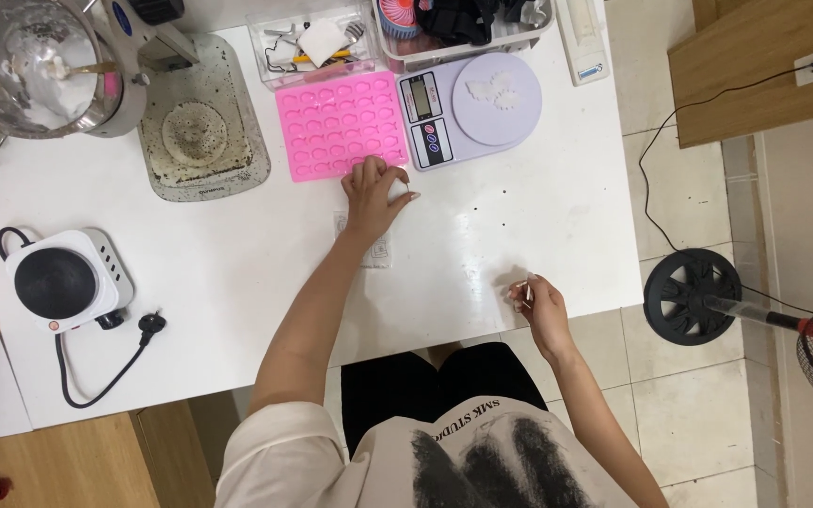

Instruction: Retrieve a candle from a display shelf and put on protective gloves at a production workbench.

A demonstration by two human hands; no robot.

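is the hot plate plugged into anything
No, the small hot plate has its black plug lying loose on the white table.

left hand (375,193) on pink mould (342,124), right hand (539,303) pinching small clear piece (520,288)

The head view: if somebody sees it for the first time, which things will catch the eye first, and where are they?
The bright pink mould at the far middle of the white table stands out first; the left hand rests at its near edge on something small and white. Right of it sits a pale lilac kitchen scale. The right hand pinches a small clear item near the table's front edge, and a black hot plate sits far left.
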